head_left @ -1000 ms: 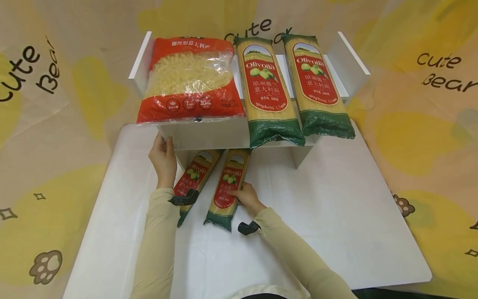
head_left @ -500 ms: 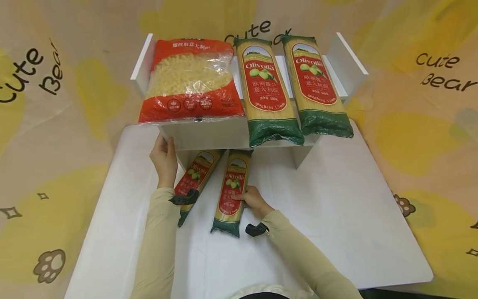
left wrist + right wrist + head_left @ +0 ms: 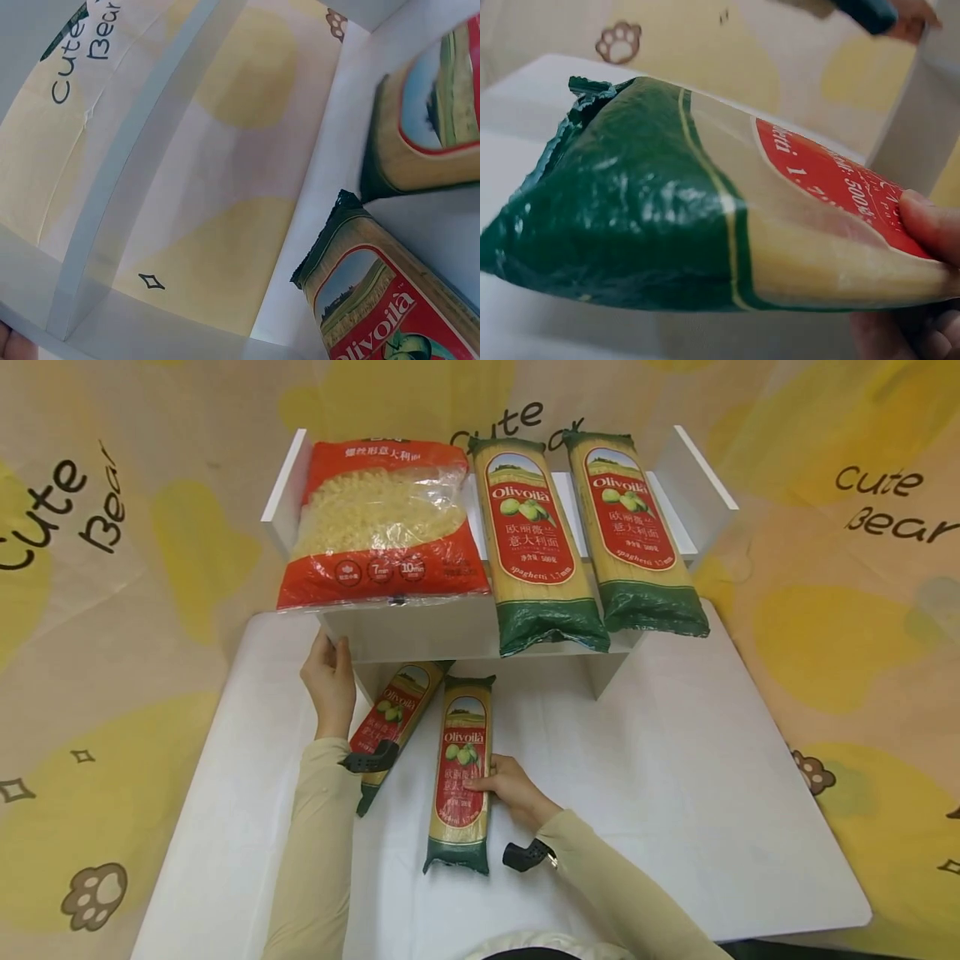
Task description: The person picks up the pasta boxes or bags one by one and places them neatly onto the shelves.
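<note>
My right hand (image 3: 521, 789) pinches a spaghetti pack (image 3: 462, 752) by its right edge, the thumb on the red label. In the right wrist view the pack's green end (image 3: 645, 202) is close to the camera, and the thumb (image 3: 930, 225) lies over the label. My left hand (image 3: 330, 681) grips the left side of the white shelf (image 3: 420, 631). Only a bit of that hand (image 3: 16, 346) shows in the left wrist view. Another spaghetti pack (image 3: 397, 706) lies slanted under the shelf, partly hidden by the left wrist's camera.
On the shelf top lie a red bag of spiral pasta (image 3: 382, 527) and two spaghetti packs, one in the middle (image 3: 532, 527) and one at the right (image 3: 637, 527). Their green ends overhang the front edge. A white table (image 3: 675, 793) spreads below, before a patterned cloth backdrop (image 3: 840, 635).
My right hand has drawn the spaghetti pack toward me from under the shelf and straightened it; its far end now shows. The left hand stays at the shelf's side.
</note>
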### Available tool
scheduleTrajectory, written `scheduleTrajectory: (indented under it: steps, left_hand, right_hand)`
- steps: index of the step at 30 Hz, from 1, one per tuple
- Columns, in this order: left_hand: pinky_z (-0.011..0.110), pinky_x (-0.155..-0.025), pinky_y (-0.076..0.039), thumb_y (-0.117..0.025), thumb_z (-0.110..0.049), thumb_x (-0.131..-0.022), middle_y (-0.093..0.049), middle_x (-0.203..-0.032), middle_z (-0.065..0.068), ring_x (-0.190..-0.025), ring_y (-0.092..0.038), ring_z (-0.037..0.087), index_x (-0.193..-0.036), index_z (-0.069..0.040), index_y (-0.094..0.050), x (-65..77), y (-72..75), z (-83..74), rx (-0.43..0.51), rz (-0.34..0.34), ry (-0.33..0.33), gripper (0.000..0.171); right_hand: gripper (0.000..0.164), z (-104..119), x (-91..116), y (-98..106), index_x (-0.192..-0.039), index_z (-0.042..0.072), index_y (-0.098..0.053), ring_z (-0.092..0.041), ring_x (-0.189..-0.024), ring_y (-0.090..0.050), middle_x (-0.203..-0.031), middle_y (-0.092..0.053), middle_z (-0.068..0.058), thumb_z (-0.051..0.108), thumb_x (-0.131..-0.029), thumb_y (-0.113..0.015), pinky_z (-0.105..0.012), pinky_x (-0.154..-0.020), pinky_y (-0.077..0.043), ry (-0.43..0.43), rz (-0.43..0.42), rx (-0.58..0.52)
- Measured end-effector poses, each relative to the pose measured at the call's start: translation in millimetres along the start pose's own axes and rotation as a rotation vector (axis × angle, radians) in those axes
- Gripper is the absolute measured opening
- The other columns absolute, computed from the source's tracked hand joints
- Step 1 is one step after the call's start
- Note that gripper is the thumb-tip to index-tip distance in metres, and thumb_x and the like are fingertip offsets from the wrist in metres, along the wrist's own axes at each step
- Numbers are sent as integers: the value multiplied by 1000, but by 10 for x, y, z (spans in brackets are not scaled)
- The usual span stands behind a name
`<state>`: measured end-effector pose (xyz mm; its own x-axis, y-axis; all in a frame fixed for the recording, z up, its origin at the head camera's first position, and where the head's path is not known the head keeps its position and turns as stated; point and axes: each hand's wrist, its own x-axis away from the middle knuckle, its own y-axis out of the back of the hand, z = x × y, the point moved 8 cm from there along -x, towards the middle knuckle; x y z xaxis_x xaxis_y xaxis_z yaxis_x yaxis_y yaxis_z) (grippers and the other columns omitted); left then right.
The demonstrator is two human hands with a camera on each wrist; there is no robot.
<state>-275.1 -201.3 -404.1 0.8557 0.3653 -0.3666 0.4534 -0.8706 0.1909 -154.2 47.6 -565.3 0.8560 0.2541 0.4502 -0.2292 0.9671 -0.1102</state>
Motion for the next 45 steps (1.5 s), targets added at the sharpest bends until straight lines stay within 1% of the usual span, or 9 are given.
scheduleTrajectory:
  steps: [6,11,18,24,30,34,37,40,45]
  left_hand:
    - [36,-94,-48,-51,-3,-96,-61,-125,13,-113,-59,24,-127,-2,-60,-2,3,-8,11,2,-7,32]
    - [36,-95,-47,-50,-4,-97,-59,-128,12,-115,-58,22,-131,-4,-58,-1,2,2,2,14,10,35]
    - [36,-94,-48,-51,-4,-96,-60,-126,12,-114,-59,23,-130,-4,-58,-4,8,3,-3,11,7,34]
    - [35,-95,-47,-51,-3,-96,-59,-127,13,-115,-58,23,-130,-3,-57,-4,10,-10,12,13,4,35]
    - [35,-95,-48,-51,-3,-97,-60,-126,13,-113,-59,23,-130,-3,-58,-6,2,7,24,21,16,34]
    - [36,-94,-48,-51,-3,-96,-60,-126,13,-113,-59,24,-129,-3,-58,-12,9,12,33,18,17,33]
    - [36,-95,-48,-51,-4,-97,-60,-127,12,-114,-58,25,-130,-4,-58,-9,5,22,34,22,30,34]
    - [36,-95,-47,-51,-4,-97,-59,-128,12,-114,-58,25,-131,-5,-57,-9,-2,30,29,26,39,35]
    - [37,-96,-47,-50,-4,-97,-58,-128,13,-115,-58,26,-132,-4,-56,-15,-6,41,44,26,39,36]
  right_hand:
    - [34,143,201,-116,-113,-12,-55,-14,-78,-66,-90,-70,-8,2,-84,-67,-28,-74,-53,31,74,-6]
    - [34,238,355,-214,-115,-10,-56,-14,-80,-66,-93,-69,-7,3,-85,-67,-29,-73,-54,34,126,-17]
    - [38,355,513,-300,-119,-11,-52,-15,-81,-66,-97,-69,-11,3,-86,-65,-30,-73,-54,53,198,-42]
    - [45,518,656,-311,-124,-12,-50,-16,-87,-65,-101,-68,-10,7,-87,-66,-32,-77,-54,82,236,-41]
    - [50,725,751,-257,-126,-13,-48,-17,-91,-65,-104,-67,-10,8,-86,-68,-34,-80,-54,123,260,-63]
    - [49,856,731,-190,-124,-13,-49,-17,-89,-65,-102,-67,-8,11,-86,-69,-33,-80,-54,153,248,-64]
    - [45,931,680,-126,-122,-13,-49,-16,-86,-65,-99,-67,-7,8,-86,-67,-32,-78,-54,160,214,-52]
    - [42,998,612,-59,-120,-14,-48,-16,-83,-66,-95,-67,-7,5,-86,-65,-30,-75,-55,154,169,-43]
    - [41,1117,489,35,-121,-14,-47,-15,-82,-64,-96,-64,-8,4,-88,-63,-28,-72,-54,132,110,-30]
